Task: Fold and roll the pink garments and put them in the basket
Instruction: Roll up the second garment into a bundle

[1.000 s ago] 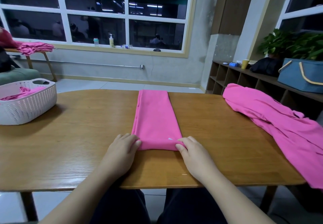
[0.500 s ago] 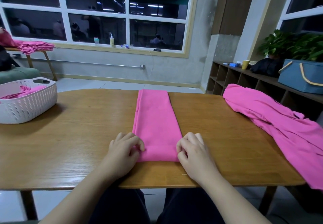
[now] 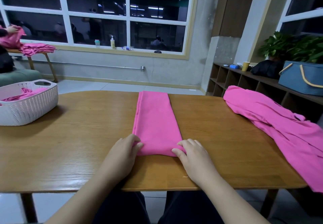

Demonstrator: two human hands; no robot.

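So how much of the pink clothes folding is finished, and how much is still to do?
Done: some pink cloth already lies in the white basket. In hand: the folded strip lies on the table, and the left hand and right hand grip its near end, where the roll has started. Left: finish that roll, put it in the basket, then do the unfolded pile at the right.
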